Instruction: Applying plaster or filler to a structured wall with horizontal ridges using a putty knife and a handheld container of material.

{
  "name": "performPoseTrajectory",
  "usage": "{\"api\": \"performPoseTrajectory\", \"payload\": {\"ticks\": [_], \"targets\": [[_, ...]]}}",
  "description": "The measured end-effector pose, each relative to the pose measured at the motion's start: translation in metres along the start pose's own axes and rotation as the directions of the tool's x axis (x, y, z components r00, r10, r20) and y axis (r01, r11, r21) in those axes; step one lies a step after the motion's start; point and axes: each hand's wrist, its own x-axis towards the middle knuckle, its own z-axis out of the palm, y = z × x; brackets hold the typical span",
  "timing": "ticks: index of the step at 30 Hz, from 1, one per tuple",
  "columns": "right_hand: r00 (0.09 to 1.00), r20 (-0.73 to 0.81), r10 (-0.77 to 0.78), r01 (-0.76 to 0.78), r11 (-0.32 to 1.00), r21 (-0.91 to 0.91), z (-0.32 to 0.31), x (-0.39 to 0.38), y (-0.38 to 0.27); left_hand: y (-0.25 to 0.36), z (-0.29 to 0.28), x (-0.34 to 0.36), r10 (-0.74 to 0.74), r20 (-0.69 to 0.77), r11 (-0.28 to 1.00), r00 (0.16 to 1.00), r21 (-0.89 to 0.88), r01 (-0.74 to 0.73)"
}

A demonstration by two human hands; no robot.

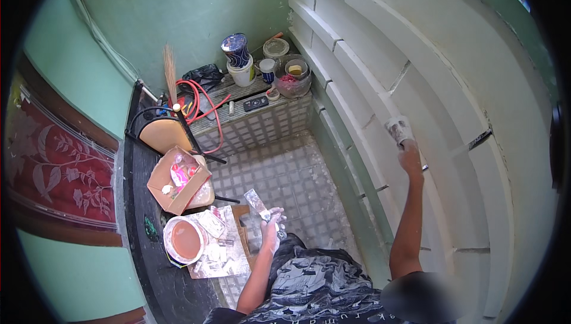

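The right hand (409, 156) presses a putty-smeared scraper (398, 129) against the white wall (440, 74), fingers closed on it. The left hand (271, 224) grips a putty knife (258, 201) above the tiled floor (297, 175).

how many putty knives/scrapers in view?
2. One putty knife in the left hand, over the floor; a second scraper in the right hand, against the white wall. None else visible.

cardboard box (178, 180) | red hose (202, 101) | broom (171, 71) | glass jar (293, 75) | white cup (242, 74)
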Motion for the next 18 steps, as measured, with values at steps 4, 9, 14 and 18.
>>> {"api": "performPoseTrajectory", "payload": {"ticks": [4,9,14,18], "targets": [[0.998,-0.061,-0.031,0.036,0.996,0.083,-0.011,-0.018,-0.002,0.001,0.0,0.003,-0.006,0.048,1.0,0.999,0.006,0.005],[0.996,0.075,-0.039,0.024,0.979,0.202,-0.026,-0.057,0.005,-0.005,0.009,-0.003,-0.015,0.04,0.998,0.999,0.057,0.012],[0.99,0.112,0.084,-0.087,0.996,0.023,-0.034,-0.102,0.022,-0.019,0.021,-0.023,-0.005,0.058,0.997,0.998,0.081,0.0],[0.995,-0.039,-0.09,0.097,0.969,0.228,-0.041,-0.136,0.034,-0.036,0.032,-0.046,-0.013,0.067,0.995,0.998,0.097,0.007]]}}
